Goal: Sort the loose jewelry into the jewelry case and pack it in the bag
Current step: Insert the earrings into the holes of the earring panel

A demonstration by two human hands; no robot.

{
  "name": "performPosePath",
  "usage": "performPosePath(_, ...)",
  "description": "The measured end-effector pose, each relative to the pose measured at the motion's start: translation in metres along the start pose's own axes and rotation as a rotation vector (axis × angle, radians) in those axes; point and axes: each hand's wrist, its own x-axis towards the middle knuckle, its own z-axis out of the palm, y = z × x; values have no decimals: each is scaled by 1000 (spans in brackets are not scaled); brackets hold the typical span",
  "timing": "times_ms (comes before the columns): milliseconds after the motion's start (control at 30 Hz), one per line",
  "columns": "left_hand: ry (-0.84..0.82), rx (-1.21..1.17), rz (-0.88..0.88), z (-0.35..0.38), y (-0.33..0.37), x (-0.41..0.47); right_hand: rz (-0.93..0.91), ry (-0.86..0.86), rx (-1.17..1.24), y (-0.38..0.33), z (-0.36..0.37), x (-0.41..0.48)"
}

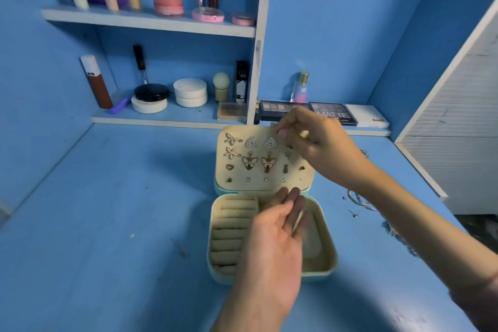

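— Blue paint covers the desk (121, 210) and the walls alike. Where is the case?

— The pale mint jewelry case with beige lining (331, 259) sits open at mid-desk, its lid propped up at the far side.

— What is in it?

— On the beige earring panel (258, 184) inside the lid hang two pearl-set starfish earrings (232, 139) at the case's far left, two pearly triangular earrings (251, 142) just beside them, and two gold butterfly earrings (249, 162) below those. Small studs line the panel's lower edge. Padded ring rolls (229, 234) fill the left part of the case's base.

— And the hands?

— The left hand (272, 245) hovers over the base of the case, its fingers (293, 197) straight and pressed together, tips near the panel's lower edge. The right hand (320, 148) is at the panel's top right corner, its fingers (283, 132) curled, thumb and forefinger pinched together. What lies between them is too small to tell.

— Anything loose?

— Right of the case lie thin silver hoops (359, 201), a small silver stud pin (353, 214) near them, and a blurred silver chain (398, 234) further right.

— Behind the case?

— Dark eyeshadow palettes (334, 113) lie flat just behind it, and to the case's far left a blue shelf (161, 116) carries round white cosmetic jars (190, 91).
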Motion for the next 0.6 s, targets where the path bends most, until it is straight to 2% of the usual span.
performPosePath(100,53,-130,-25,3,-3,3,-13,-3,-19,-1,-1,-4)
performPosePath(367,89,-187,-14,5,-3,10,-35,2,-55,-6,-3,-13)
performPosePath(600,58,-222,15,6,-4,7,-51,-11,-71,-14,-6,-24)
